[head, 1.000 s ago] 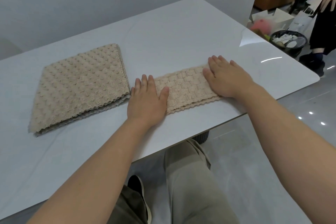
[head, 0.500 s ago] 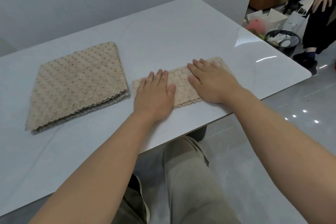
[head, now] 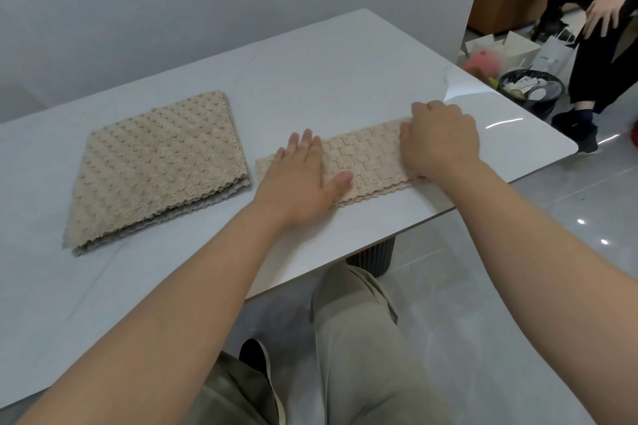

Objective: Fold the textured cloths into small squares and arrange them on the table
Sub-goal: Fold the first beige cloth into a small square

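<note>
Near the tabletop front edge, beside the bigger folded cloth, presses the left hand flat on one end of the strip cloth and curls right hand fingers round the other; apparently halving it, next needs that end carried leftward

The bench has a smooth, glossy white top with faint grey veining like stone, and it throws back bright streaks of light near its right corner. The big cloth is soft beige fabric, matt, with a nubby, bobbled pile. The narrow cloth is the same matt beige but has a raised block weave and a wavy, scalloped hem. The floor is polished grey tile, mirroring spots of light. The trousers are plain matt woven cloth. The pedestal is dark and ribbed. The paper bag is white and matt. The wall is flat, matt grey.
</note>
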`<state>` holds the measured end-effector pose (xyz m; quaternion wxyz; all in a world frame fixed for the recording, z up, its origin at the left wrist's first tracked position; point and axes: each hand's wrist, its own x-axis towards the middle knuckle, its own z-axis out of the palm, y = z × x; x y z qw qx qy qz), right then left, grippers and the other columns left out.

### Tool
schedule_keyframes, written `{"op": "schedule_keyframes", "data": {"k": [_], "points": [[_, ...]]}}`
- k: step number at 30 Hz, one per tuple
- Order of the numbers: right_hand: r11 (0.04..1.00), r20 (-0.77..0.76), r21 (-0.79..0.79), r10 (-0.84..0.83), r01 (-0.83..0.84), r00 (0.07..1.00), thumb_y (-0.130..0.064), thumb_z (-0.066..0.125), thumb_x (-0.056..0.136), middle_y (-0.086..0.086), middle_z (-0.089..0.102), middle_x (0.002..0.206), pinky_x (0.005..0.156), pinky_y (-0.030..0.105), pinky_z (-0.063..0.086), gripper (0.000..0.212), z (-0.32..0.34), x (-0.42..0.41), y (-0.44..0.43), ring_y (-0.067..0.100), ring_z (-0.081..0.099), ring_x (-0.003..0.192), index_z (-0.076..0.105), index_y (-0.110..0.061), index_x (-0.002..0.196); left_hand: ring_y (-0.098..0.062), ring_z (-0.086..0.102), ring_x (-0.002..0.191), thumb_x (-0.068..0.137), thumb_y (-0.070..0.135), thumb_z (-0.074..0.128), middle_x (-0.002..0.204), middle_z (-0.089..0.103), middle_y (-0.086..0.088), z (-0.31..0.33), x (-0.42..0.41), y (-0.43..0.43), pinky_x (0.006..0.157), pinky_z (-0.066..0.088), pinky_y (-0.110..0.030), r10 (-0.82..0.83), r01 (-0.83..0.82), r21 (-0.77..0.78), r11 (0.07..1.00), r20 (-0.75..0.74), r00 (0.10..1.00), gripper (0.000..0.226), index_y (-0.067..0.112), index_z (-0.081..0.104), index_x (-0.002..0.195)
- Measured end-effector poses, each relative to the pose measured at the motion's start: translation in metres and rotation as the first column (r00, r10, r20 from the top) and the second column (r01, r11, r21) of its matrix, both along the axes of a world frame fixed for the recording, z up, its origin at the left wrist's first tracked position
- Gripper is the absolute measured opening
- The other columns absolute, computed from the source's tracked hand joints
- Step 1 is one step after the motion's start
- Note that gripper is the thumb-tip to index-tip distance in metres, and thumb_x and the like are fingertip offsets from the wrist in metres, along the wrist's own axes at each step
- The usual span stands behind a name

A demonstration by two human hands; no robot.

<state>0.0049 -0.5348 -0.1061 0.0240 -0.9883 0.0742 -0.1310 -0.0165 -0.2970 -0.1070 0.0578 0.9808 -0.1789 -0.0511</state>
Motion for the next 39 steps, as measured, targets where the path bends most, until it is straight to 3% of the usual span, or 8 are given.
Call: {"op": "schedule_keyframes", "data": {"k": [5, 9, 14, 16, 19, 26, 30, 39], "points": [[0.985, -0.079, 0.030, -0.169, 0.172, 0.982, -0.042, 0.034, 0.105, 0.013, 0.060, 0.107, 0.078, 0.041, 0.037, 0.035, 0.010, 0.001, 0.001, 0.036, 0.058, 0.102, 0.053, -0.014, 0.096, -0.012, -0.009, 0.157, 0.096, 0.076, 0.029, 0.171, -0.010, 0.003, 0.003, 0.008, -0.008, 0.128, 0.000, -0.038, -0.135, 0.131, -0.058, 0.990, -0.069, 0.989, 0.095, 0.017, -0.003, 0.163], [0.964, -0.243, 0.115, -0.206, 0.239, 0.948, -0.052, 0.031, 0.104, 0.005, 0.049, 0.081, 0.071, 0.037, 0.037, 0.046, 0.011, 0.004, 0.003, 0.029, 0.051, 0.084, 0.054, -0.014, 0.092, -0.013, -0.008, 0.157, 0.092, 0.082, 0.021, 0.171, -0.008, 0.002, -0.013, 0.011, -0.007, 0.127, -0.002, -0.037, -0.142, 0.143, 0.048, 0.989, -0.025, 0.990, 0.099, 0.018, -0.004, 0.163], [0.949, -0.330, 0.229, -0.133, 0.216, 0.935, -0.051, 0.039, 0.104, 0.009, 0.062, 0.107, 0.072, 0.037, 0.038, 0.043, 0.015, 0.003, 0.008, 0.032, 0.059, 0.099, 0.061, -0.014, 0.110, -0.013, -0.008, 0.157, 0.089, 0.085, 0.016, 0.171, -0.007, 0.003, -0.018, 0.011, -0.008, 0.128, -0.003, -0.039, -0.132, 0.132, 0.071, 0.989, -0.003, 0.991, 0.101, 0.018, -0.004, 0.163], [0.931, -0.299, 0.299, -0.116, 0.209, 0.947, -0.047, 0.042, 0.104, 0.011, 0.064, 0.117, 0.073, 0.038, 0.038, 0.040, 0.022, 0.001, 0.008, 0.033, 0.061, 0.106, 0.061, -0.012, 0.113, -0.014, -0.009, 0.157, 0.089, 0.085, 0.015, 0.171, -0.007, 0.002, -0.018, 0.007, -0.010, 0.128, -0.002, -0.040, -0.129, 0.129, 0.075, 0.989, -0.005, 0.992, 0.102, 0.018, -0.005, 0.163], [0.921, -0.214, 0.351, -0.098, 0.170, 0.972, -0.047, 0.041, 0.105, 0.012, 0.062, 0.112, 0.072, 0.039, 0.038, 0.040, 0.039, -0.001, 0.007, 0.033, 0.059, 0.101, 0.058, -0.013, 0.114, -0.015, -0.010, 0.157, 0.089, 0.086, 0.013, 0.171, -0.008, 0.002, -0.018, -0.004, -0.015, 0.128, -0.002, -0.042, -0.099, 0.100, 0.070, 0.993, -0.009, 0.995, 0.103, 0.017, -0.006, 0.163], [0.972, -0.132, 0.235, 0.049, -0.017, 0.990, -0.057, 0.044, 0.100, 0.006, 0.056, 0.095, 0.071, 0.040, 0.038, 0.040, 0.065, -0.014, 0.004, 0.030, 0.055, 0.087, 0.049, -0.018, 0.098, -0.014, -0.020, 0.155, 0.087, 0.086, 0.007, 0.169, -0.017, 0.003, -0.015, -0.058, -0.034, 0.127, -0.008, -0.041, -0.009, 0.008, -0.013, 1.000, -0.091, 0.996, 0.103, 0.017, -0.013, 0.161], [0.977, -0.124, 0.209, 0.066, -0.039, 0.990, -0.060, 0.046, 0.099, 0.006, 0.055, 0.092, 0.068, 0.040, 0.039, 0.042, 0.065, -0.019, 0.005, 0.030, 0.056, 0.085, 0.049, -0.018, 0.096, -0.017, -0.012, 0.157, 0.090, 0.082, 0.008, 0.171, -0.009, 0.001, 0.002, -0.058, -0.035, 0.128, -0.004, -0.041, 0.019, -0.033, -0.078, 0.996, -0.177, 0.984, 0.099, 0.016, -0.007, 0.162], [0.970, -0.085, 0.239, 0.054, -0.033, 0.995, -0.061, 0.046, 0.098, 0.006, 0.059, 0.092, 0.064, 0.038, 0.038, 0.043, 0.058, -0.031, 0.008, 0.029, 0.057, 0.080, 0.050, -0.018, 0.099, -0.018, -0.011, 0.157, 0.091, 0.082, 0.026, 0.171, -0.011, 0.000, -0.003, -0.035, -0.034, 0.128, -0.002, -0.043, -0.109, 0.108, -0.014, 0.994, -0.120, 0.987, 0.104, 0.015, -0.008, 0.162]]}}
